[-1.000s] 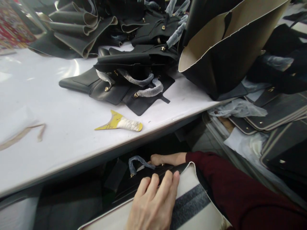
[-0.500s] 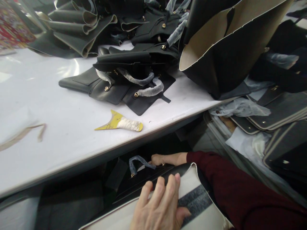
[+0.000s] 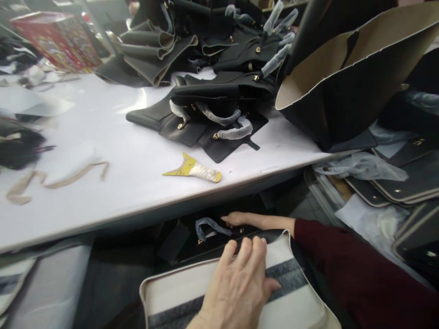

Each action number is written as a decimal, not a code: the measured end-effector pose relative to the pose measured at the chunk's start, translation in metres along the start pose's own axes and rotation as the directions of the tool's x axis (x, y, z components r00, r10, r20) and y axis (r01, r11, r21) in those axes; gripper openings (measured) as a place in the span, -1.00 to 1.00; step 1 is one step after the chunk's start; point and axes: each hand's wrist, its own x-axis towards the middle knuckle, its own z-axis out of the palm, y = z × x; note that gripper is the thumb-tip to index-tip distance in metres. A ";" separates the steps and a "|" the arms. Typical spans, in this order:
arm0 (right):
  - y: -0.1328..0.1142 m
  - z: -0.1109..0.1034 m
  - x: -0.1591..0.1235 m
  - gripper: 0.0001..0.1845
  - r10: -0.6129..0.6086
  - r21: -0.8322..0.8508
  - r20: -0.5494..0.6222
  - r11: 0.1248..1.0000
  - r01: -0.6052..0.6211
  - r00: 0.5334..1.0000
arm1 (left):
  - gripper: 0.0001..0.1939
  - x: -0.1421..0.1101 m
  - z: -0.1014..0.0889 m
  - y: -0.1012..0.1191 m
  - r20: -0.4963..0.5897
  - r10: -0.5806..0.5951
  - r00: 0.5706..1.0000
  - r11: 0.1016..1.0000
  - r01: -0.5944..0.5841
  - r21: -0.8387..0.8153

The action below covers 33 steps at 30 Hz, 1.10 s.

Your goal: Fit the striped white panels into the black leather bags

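My left hand [image 3: 236,283] lies over a cream piece with dark stripes [image 3: 291,299], which looks like the inner side of a bag. Its fingers curl over the far edge, and the thumb presses on the near face. Beyond it, below the table edge, my right hand [image 3: 235,219] reaches in from the right in a maroon sleeve. Its fingers are closed at the top of a black bag [image 3: 212,246]; exactly which part they pinch is hard to see. Beside them a plastic-wrapped handle [image 3: 206,221] stands up from that bag.
On the white table [image 3: 85,196] lie a yellow notched tool [image 3: 190,169], black bag parts with wrapped handles [image 3: 212,137] and tan strips [image 3: 77,176]. A large open black bag [image 3: 343,100] stands at right, above stacked black panels [image 3: 398,183]. A red box [image 3: 58,41] is at back left.
The view has swung left, so table items appear further right. More of the cream striped piece shows, including its left corner. Both hands keep about the same hold.
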 end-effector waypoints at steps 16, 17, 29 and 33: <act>-0.081 0.012 -0.140 -0.20 -0.366 0.071 -0.251 0.916 0.394 0.896 | -0.64 -0.017 -0.006 0.013 -0.118 -0.104 0.988 0.995 0.102 -0.020; -0.079 0.012 -0.139 -0.18 -0.383 0.056 -0.287 0.908 0.415 0.878 | -0.62 -0.017 0.004 0.012 -0.169 -0.097 0.981 0.995 0.095 -0.022; -0.080 0.016 -0.137 -0.20 -0.493 -0.261 -0.307 0.866 0.426 0.814 | -0.61 -0.064 -0.038 -0.111 0.149 -0.532 0.834 0.504 0.453 -0.735; -0.079 0.015 -0.134 -0.28 -0.476 -0.377 -0.242 0.849 0.370 0.846 | -0.33 -0.095 0.008 -0.166 0.576 -0.551 0.603 0.151 0.751 -0.643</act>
